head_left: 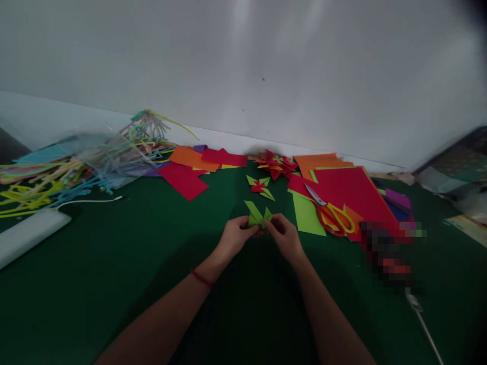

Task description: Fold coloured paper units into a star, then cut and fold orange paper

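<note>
Both my hands meet over the dark green table [114, 263], pinching a small folded piece of light green paper [255, 214]. My left hand [235, 236] grips its left side with closed fingers; a red band circles that wrist. My right hand [283, 234] pinches the right side. Pointed flaps of the green paper stick up above my fingers. Just beyond lies a small folded red and green paper shape [261, 186], and farther back a red and orange paper flower [276, 163].
Red, orange and green paper sheets [342, 190] lie to the right with red and yellow scissors [331, 215] on them. More sheets [190, 170] and a heap of coloured strips [68, 170] sit at the left. A white bar [26, 235] lies at the far left. A pale wall stands behind.
</note>
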Demonstrator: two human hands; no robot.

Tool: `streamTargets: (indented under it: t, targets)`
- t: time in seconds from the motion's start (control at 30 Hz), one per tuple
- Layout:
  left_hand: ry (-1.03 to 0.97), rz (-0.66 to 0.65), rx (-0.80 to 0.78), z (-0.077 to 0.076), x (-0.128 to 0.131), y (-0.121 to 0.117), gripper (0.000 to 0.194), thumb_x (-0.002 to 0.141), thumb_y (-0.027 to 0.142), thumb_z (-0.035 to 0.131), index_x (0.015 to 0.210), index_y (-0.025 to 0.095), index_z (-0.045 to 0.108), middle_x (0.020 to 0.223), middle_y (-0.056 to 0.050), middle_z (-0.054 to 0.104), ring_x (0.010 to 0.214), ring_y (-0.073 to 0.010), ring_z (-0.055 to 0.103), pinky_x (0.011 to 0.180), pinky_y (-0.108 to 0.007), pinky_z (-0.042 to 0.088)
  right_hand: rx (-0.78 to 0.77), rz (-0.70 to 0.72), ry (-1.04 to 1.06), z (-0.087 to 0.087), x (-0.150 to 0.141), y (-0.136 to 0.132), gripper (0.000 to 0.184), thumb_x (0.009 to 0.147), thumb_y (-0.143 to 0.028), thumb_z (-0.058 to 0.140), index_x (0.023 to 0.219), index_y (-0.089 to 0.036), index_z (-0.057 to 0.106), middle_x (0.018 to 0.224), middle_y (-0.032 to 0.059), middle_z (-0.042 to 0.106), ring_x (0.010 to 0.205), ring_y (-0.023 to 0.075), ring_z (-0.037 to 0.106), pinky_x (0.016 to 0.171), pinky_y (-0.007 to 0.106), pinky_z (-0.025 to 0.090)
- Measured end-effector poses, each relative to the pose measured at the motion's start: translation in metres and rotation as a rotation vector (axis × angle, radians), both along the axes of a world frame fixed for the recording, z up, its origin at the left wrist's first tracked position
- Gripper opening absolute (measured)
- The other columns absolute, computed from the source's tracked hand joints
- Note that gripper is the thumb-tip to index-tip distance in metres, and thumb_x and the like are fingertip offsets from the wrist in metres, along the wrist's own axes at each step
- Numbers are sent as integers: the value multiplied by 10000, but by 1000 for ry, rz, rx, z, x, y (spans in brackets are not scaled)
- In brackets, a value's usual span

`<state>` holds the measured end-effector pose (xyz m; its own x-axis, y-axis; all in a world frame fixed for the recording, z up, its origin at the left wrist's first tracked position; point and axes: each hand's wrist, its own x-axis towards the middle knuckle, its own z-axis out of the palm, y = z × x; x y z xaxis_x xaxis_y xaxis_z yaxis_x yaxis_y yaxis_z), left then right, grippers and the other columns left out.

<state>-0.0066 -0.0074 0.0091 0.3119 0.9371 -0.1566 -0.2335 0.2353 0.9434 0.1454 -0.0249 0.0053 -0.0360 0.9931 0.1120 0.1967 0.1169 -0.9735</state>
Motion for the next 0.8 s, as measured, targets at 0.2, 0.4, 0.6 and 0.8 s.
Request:
streamTargets:
  t: [0.2,0.4,0.6,0.8]
  targets:
    - [-13,13,-11,6,1,-3,211,627,210,717,808,133,640,779,-47,678,688,-177,644,694,-317,501,60,5,-7,4,0,-3,141,798,-343,555,793,-207,520,677,-20,547,571,117,510,507,233,409]
    - [-105,66,-42,8,3,-5,228,608,217,742,776,129,616,760,-33,664,707,-156,627,739,-303,485,135,-97,33,7,-7,-6,90,808,-291,546,789,-209,514,618,-39,506,554,107,488,511,222,392]
    - [-175,173,-62,4,6,-8,211,607,212,743,721,130,585,705,-10,644,688,-139,622,753,-300,471,207,-175,17,5,-16,-7,75,812,-278,539,800,-206,518,638,-32,518,562,111,492,516,231,393]
    - [-314,125,-107,6,6,-12,235,655,177,711,852,138,588,829,-37,659,800,-148,628,846,-314,438,253,-241,-19,4,-21,-10,53,807,-253,547,843,-218,535,708,-15,567,634,124,543,576,248,444]
